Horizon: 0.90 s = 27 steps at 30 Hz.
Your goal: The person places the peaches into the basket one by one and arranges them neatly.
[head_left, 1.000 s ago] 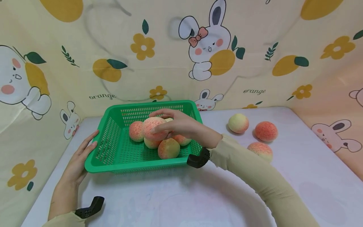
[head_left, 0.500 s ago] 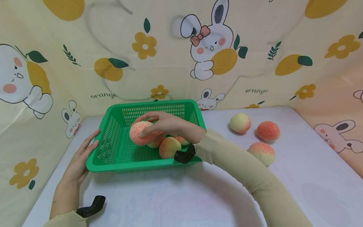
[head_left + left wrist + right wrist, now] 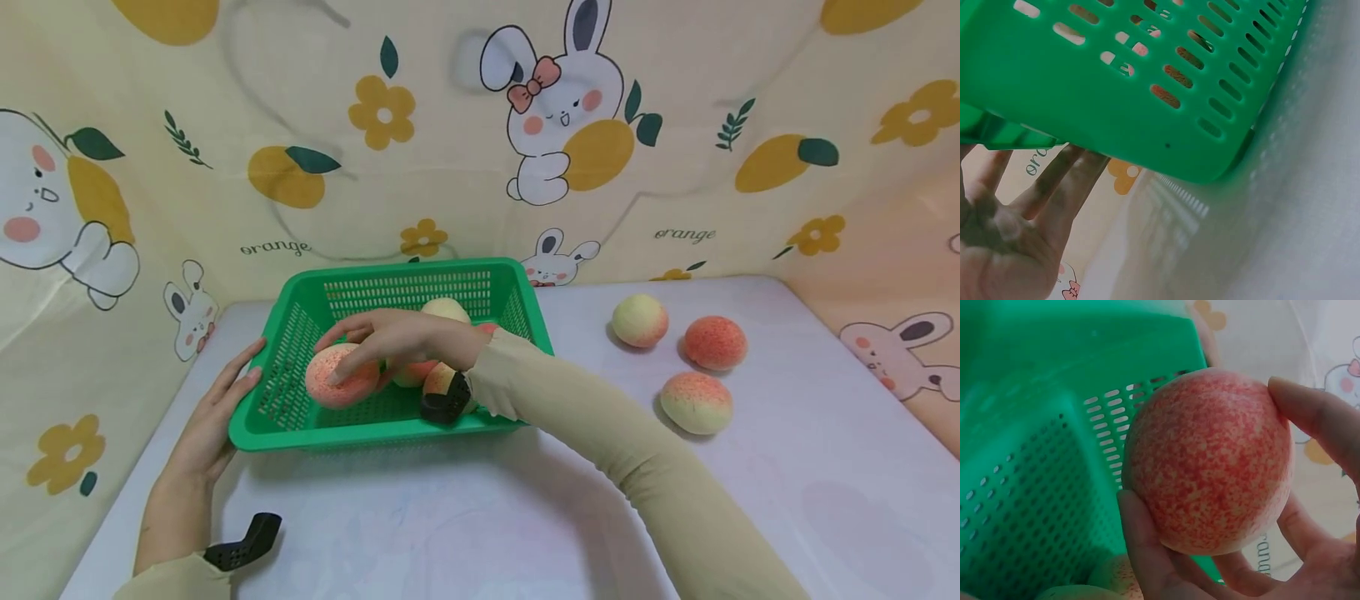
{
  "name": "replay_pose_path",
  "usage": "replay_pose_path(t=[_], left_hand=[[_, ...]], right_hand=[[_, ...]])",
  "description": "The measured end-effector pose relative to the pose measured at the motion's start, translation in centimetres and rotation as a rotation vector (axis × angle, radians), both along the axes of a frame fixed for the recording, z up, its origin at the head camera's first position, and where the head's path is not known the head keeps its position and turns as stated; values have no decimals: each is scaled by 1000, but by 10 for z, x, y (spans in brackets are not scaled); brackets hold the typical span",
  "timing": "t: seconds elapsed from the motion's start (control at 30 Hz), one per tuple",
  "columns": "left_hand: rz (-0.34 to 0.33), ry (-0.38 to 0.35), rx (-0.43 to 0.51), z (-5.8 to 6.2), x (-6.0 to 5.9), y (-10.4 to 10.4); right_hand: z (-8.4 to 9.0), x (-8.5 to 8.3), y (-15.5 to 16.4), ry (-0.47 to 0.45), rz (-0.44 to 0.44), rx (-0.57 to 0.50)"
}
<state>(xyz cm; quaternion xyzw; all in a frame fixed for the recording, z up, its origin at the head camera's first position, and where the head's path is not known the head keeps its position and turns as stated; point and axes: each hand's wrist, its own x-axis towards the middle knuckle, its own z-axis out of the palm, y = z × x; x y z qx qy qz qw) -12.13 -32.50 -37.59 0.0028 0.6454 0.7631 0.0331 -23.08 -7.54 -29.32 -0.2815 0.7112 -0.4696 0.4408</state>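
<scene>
Peach [image 3: 330, 387] in right fingers [image 3: 1316, 415]; backdrop [image 3: 450, 167] reads "orange".

This looks like a small tabletop recording booth: printed cloth [image 3: 450, 125] (all rabbits [image 3: 566, 133], flowers [image 3: 382, 112] and the word "orange") screens 3 sides of a pale table [image 3: 405, 517], and 2 black wrist-worn devices [image 3: 253, 537] show. Whether home, office or lab lies beyond cannot be told.
</scene>
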Motion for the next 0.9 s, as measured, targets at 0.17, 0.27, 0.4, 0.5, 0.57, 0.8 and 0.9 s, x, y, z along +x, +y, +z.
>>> replay_pose_path(t=[0.17, 0.27, 0.4, 0.5, 0.57, 0.8, 0.9], left_hand=[[-11, 9, 20, 1, 0, -1], [-13, 19, 28, 2, 0, -1], [-18, 31, 36, 2, 0, -1], [-18, 33, 37, 2, -1, 0], [-14, 35, 34, 2, -1, 0], [0, 24, 6, 1, -2, 1], [12, 11, -9, 0, -1, 1]], right_hand=[[-1, -3, -12, 22, 43, 51], [-3, -7, -19, 21, 81, 68], [-9, -12, -26, 1, 112, 92], [-15, -16, -30, 22, 137, 117], [-19, -18, -33, 34, 168, 126], [-30, -19, -43, -56, 229, 174], [-30, -18, -44, -67, 243, 175]])
